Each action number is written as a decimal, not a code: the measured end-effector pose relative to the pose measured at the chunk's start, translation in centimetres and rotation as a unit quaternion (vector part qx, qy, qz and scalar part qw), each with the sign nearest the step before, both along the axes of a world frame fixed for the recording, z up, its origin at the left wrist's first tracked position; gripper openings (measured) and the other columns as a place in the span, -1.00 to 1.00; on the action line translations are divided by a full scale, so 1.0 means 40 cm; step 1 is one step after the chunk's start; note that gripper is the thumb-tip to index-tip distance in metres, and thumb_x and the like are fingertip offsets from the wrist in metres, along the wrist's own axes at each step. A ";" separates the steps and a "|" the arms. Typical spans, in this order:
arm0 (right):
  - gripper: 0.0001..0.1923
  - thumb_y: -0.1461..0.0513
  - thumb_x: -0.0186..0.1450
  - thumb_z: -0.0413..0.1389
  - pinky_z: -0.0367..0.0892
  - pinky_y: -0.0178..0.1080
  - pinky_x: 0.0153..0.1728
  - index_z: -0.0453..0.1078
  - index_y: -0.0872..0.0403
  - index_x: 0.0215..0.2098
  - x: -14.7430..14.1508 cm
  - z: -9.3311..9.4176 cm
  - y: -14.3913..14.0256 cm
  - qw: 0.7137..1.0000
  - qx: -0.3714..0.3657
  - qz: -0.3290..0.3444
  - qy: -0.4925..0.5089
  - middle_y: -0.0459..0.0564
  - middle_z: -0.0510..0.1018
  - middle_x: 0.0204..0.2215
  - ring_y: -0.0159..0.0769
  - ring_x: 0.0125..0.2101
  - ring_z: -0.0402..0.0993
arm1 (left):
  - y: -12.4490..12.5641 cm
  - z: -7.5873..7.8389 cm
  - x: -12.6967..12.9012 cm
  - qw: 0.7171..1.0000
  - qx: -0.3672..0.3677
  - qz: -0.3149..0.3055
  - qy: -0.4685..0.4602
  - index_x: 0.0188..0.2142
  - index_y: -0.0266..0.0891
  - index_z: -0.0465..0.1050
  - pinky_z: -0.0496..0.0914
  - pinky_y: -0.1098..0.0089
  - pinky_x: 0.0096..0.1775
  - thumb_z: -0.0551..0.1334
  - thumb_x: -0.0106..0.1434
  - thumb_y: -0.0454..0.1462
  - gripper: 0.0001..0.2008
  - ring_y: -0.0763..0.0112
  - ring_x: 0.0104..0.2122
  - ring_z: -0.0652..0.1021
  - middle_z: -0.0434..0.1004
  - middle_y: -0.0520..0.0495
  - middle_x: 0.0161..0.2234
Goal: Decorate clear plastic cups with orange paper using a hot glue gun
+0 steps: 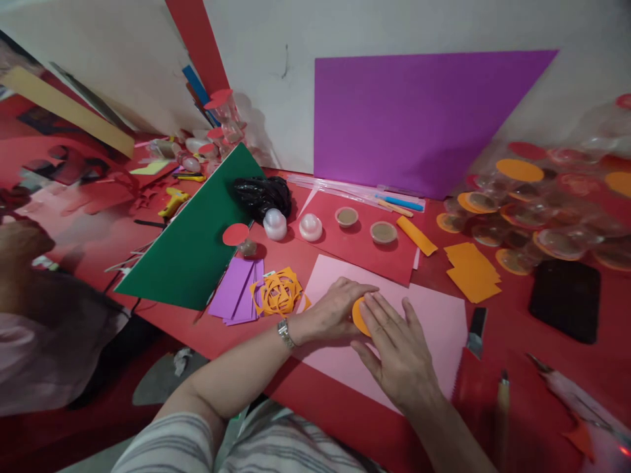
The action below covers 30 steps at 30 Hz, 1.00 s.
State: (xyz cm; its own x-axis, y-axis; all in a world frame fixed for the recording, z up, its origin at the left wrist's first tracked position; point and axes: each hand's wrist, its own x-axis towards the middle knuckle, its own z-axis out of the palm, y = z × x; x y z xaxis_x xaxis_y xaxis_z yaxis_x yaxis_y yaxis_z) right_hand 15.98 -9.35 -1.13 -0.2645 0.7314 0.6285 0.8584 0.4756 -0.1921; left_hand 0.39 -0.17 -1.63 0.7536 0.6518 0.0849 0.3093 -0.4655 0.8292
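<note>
Two bare hands meet over a small orange paper disc (359,315) on a pink sheet (444,322) spread on a red bench (513,315). The left hand (335,309), a metal watch (286,333) at its wrist, curls over the disc from the left with its fingers bent down around it; how firmly it grips cannot be told, as most of the disc is hidden. The right hand (397,348) lies flat and unclenched, fingers together, their tips pressing on the disc's right edge.

Just left of the hands sits a tangle of orange paper offcuts (280,292), touching a fan of purple strips (236,295). Beyond those a large green sheet (202,236) slants across the bench, with a red paper circle (235,234) on a small jar at its edge. A crumpled black bag (261,194) lies behind, beside two white domed lids (292,225).

Farther back, two small round cups (365,225) rest on a red sheet (365,246), and a big purple sheet (419,118) leans against the white wall. To the right are orange paper pieces (472,270), a craft knife (476,332) at the pink sheet's edge, a black rectangular object (565,300), and a heap of clear plastic cups topped with orange and red discs (542,203). A yellow glue gun (172,200) lies at the far left.
</note>
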 end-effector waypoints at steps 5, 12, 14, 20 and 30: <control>-0.44 0.20 0.45 0.08 0.05 0.07 0.38 0.18 0.24 0.36 -0.004 -0.002 -0.001 1.000 0.006 -0.005 0.007 0.23 0.57 0.10 -0.10 0.16 0.49 | 0.004 -0.009 0.009 1.000 0.017 0.003 0.014 0.22 -0.18 0.35 0.32 0.07 0.15 0.44 0.17 -0.12 -0.34 0.08 0.06 0.50 0.52 -0.26 0.13; -0.34 0.18 0.45 0.08 0.09 0.12 0.36 0.05 0.28 0.41 0.012 -0.013 -0.008 1.000 0.028 0.003 -0.011 0.31 0.51 0.15 -0.03 0.21 0.43 | -0.001 0.018 0.009 1.000 0.000 -0.015 0.001 0.18 -0.20 0.37 0.31 0.14 0.17 0.41 0.22 -0.13 -0.43 0.13 0.05 0.48 0.55 -0.21 0.06; -0.37 0.17 0.46 0.07 0.05 0.13 0.36 0.08 0.30 0.39 0.011 -0.010 -0.008 1.000 0.021 -0.005 -0.020 0.34 0.50 0.15 -0.02 0.21 0.43 | 0.000 0.021 0.010 1.000 -0.002 -0.027 0.006 0.13 -0.20 0.40 0.31 0.15 0.16 0.39 0.25 -0.16 -0.51 0.15 0.03 0.48 0.56 -0.19 0.02; -0.39 0.13 0.45 0.09 0.06 0.09 0.36 0.16 0.29 0.35 -0.001 -0.002 -0.007 0.999 -0.001 -0.024 -0.033 0.31 0.52 0.14 -0.04 0.19 0.45 | 0.007 -0.014 0.013 0.998 0.042 -0.028 0.034 -0.11 -0.27 0.44 0.31 0.13 0.12 0.37 0.24 -0.07 -0.63 0.15 -0.06 0.47 0.53 -0.21 -0.12; -0.38 0.09 0.50 -0.05 0.15 0.09 0.34 0.04 0.19 0.44 0.051 -0.034 -0.001 0.996 -0.016 -0.023 0.084 0.30 0.42 0.24 -0.08 0.32 0.26 | 0.001 0.014 0.010 1.000 0.010 -0.027 0.009 0.23 -0.19 0.32 0.34 0.16 0.12 0.36 0.22 -0.23 -0.41 0.14 0.04 0.46 0.53 -0.20 0.06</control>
